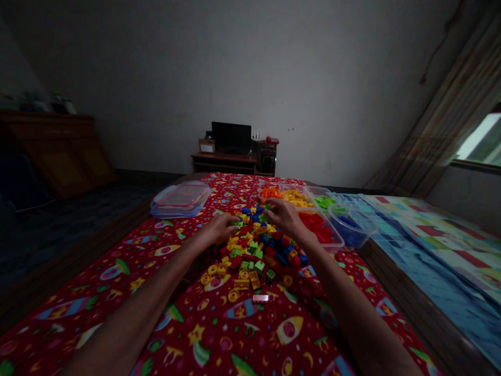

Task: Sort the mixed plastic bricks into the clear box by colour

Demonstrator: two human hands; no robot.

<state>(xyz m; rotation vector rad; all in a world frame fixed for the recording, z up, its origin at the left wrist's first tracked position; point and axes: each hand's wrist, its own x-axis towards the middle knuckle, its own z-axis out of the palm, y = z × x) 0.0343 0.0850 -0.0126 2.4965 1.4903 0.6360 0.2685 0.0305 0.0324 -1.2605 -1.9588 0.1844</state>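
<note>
A heap of toy bricks [250,245] in red, yellow, green and blue lies in the middle of the table. At the heap's left side is my left hand [222,228], fingers curled together; a bit of green shows by its fingertips, but its grip is too small to make out. My right hand [285,215] reaches over the far right part of the heap, its thumb and fingers closed on a small green toy brick [267,207]. Behind and beside it stands a clear divided box [337,241] with orange, yellow, green and red bricks sorted into compartments.
A clear round tub [366,230] with blue bricks stands right of the box. Stacked plastic lids [176,211] lie at the left edge. One pale pink brick [260,298] lies nearer me on the red patterned tablecloth [188,308]. A bed [438,240] adjoins the right side.
</note>
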